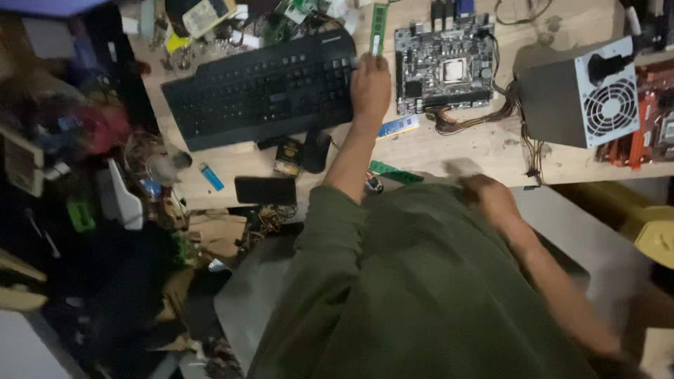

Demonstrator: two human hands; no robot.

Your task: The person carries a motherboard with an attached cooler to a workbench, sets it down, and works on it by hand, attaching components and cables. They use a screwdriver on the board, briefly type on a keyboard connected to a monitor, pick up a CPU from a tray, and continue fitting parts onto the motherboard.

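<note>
Two hands show: the left hand [370, 85] grips a green memory stick [379, 28] upright between the black keyboard [263, 91] and the motherboard [444, 67] on the tabletop [449, 151]. Blurred, the right hand [491, 196] hangs near the edge; its grip is unclear.

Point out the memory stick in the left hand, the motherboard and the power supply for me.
memory stick [379, 24]: head view, on its green upper half above the fingers.
motherboard [444, 67]: head view, beside the central processor socket.
power supply [551, 98]: head view, on its grey top panel.
</note>
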